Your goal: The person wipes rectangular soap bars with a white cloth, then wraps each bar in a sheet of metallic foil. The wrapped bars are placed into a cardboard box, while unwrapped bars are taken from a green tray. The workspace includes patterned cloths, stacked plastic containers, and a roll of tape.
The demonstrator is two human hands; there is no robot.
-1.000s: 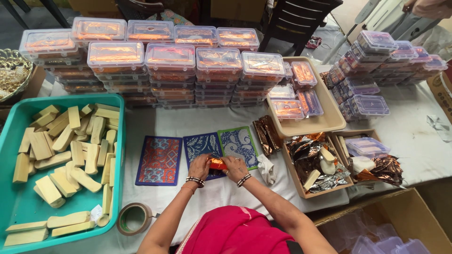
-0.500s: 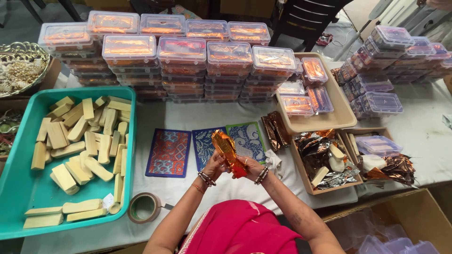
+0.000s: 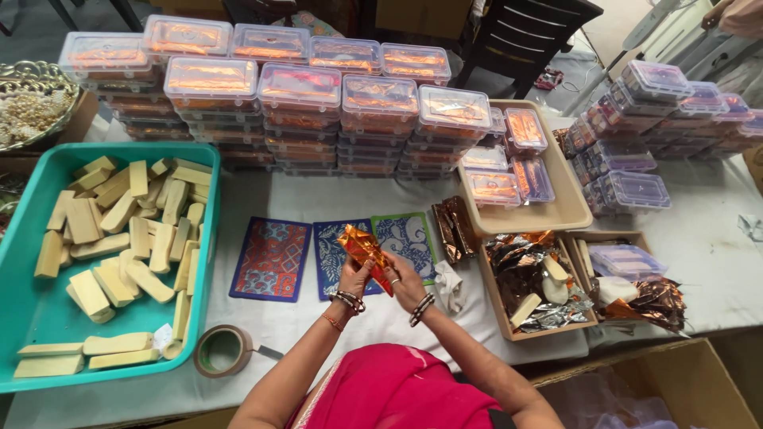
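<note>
Hands: we see left hand and right hand both closed in a pinching grip on the orange foil wrapper, raised above the patterned cards on the table; we judge tight, even folds matter.

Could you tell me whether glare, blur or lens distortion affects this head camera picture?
Head view: soft, even light; glare on the clear box lids and the foil wrapper in both hands; table edges bow from wide-angle distortion; overall sharp.

Table w/ teal tray, boxes
</note>
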